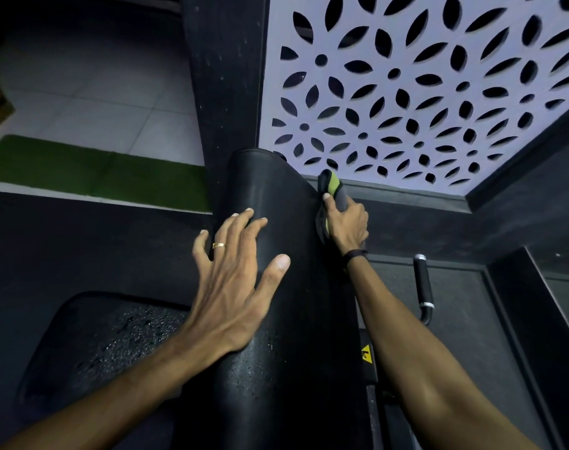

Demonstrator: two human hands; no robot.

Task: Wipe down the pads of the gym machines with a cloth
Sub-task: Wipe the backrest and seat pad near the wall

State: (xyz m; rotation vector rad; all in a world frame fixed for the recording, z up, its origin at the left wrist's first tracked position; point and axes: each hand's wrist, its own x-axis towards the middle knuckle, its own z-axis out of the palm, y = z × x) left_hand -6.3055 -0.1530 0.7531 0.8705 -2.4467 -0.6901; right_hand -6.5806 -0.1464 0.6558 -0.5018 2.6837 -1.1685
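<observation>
left hand [234,271] lying flat, fingers spread and straight, pressing on the black back pad [276,287]. right hand [348,225] gripping a grey-and-green cloth [333,190], fingers curled round it, holding it against the pad's right edge near the top. water droplets showing on seat pad [98,345].

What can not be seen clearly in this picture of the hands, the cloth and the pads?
Head view only:
- Most of the cloth: covered by the right hand, which grips it at the back pad's right edge.
- Right side of the back pad: turned away from the camera.
- Back pad surface under the left hand: covered by the palm.
- Seat pad: dark; its right part lies behind the left forearm.
- Handle: its lower end is hidden by the right arm.
</observation>
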